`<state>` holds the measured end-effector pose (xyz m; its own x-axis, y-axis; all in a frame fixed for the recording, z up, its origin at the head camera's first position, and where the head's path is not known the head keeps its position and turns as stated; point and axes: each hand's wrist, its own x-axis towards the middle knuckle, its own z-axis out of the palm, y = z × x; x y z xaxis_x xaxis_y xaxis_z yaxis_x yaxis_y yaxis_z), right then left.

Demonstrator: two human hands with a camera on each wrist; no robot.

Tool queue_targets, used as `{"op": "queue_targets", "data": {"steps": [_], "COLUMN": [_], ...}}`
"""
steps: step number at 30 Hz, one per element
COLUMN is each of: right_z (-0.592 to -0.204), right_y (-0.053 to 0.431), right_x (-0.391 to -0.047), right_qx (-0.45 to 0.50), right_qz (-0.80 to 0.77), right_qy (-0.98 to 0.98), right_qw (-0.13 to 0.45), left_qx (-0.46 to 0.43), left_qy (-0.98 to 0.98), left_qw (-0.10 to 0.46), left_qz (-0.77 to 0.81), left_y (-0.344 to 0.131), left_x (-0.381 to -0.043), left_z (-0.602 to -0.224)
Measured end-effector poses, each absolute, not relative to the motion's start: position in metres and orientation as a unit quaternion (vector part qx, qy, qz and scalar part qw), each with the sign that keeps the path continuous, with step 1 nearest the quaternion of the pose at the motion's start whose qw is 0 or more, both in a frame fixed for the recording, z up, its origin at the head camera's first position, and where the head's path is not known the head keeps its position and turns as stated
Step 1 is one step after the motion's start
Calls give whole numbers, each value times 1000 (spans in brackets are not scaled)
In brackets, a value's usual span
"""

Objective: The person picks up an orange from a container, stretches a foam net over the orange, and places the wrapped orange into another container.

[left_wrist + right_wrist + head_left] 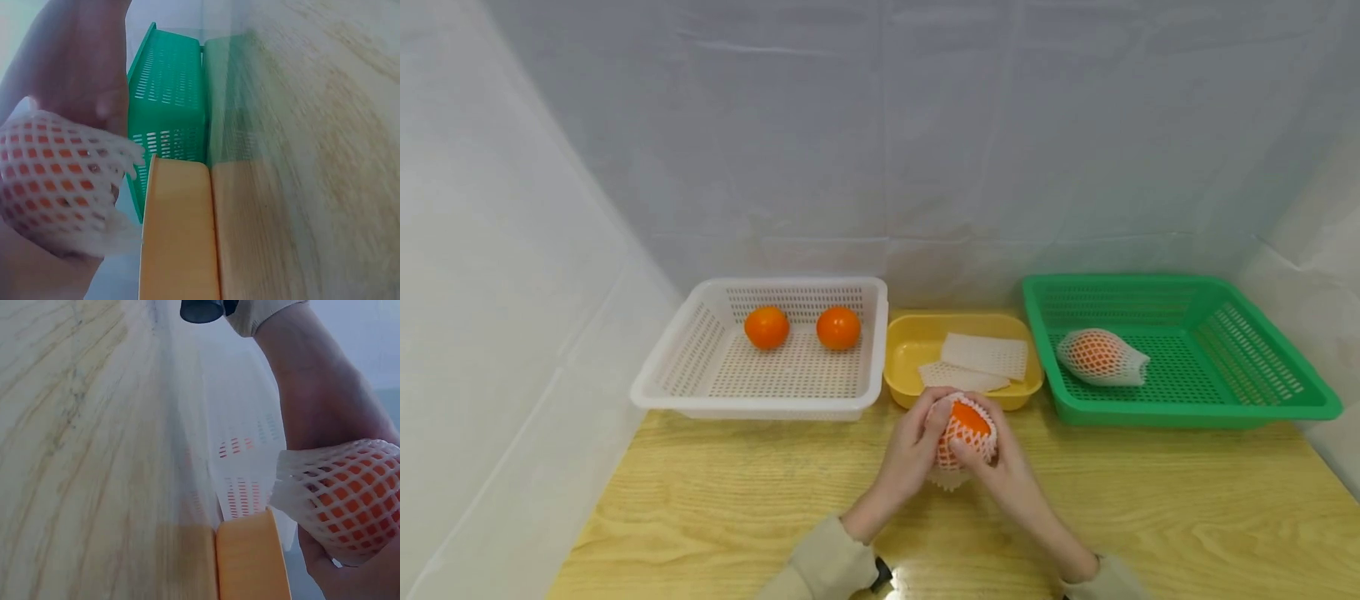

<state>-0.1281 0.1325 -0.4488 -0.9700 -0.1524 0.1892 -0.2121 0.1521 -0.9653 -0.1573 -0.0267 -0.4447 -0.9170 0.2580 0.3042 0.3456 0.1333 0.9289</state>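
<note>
Both hands hold one orange [972, 419] in a white foam net sleeve [951, 457] above the front of the table. The left hand [917, 442] grips it from the left, thumb over the net's upper edge. From the right, the right hand [1000, 458] holds it with the thumb pressed on the net. The orange's top shows bare through the net's opening, while the net's lower end hangs past the fruit. In the left wrist view the net [56, 175] covers the fruit's side; the right wrist view shows the net's gathered end [290, 487] pointing left.
A white basket [760, 407] with two bare oranges [767, 327] stands at the left. Behind the hands, a yellow tray [906, 354] holds flat foam nets [985, 356]. At the right, a green basket [1187, 410] contains a netted fruit [1101, 357]. All stand on a wooden table [737, 483].
</note>
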Motion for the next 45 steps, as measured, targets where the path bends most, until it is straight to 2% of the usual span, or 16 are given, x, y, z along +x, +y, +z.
{"op": "queue_targets", "data": {"steps": [5, 13, 21, 30, 35, 45], "right_z": [-448, -445, -445, -440, -436, -412], "right_y": [135, 139, 139, 146, 156, 203], "right_x": [-131, -130, -131, -135, -140, -155], "right_qx": [124, 142, 132, 119, 117, 62], "right_qz": [644, 645, 623, 660, 646, 655], "right_qy": [-753, -751, -770, -741, -752, -740], "right_qw": [39, 1, 22, 21, 55, 138], "left_qx": [-224, -206, -199, -214, -229, -250], "left_qy": [-762, -740, -724, -740, -735, -778], "left_qw": [22, 17, 26, -14, 5, 97], "left_qz": [-607, -640, -660, -638, -638, -568], "left_y": [-28, -29, -30, -33, -33, -48], "left_x": [-156, -157, -159, -161, -163, -168], "left_z": [-443, -443, -440, -439, -437, -426]}}
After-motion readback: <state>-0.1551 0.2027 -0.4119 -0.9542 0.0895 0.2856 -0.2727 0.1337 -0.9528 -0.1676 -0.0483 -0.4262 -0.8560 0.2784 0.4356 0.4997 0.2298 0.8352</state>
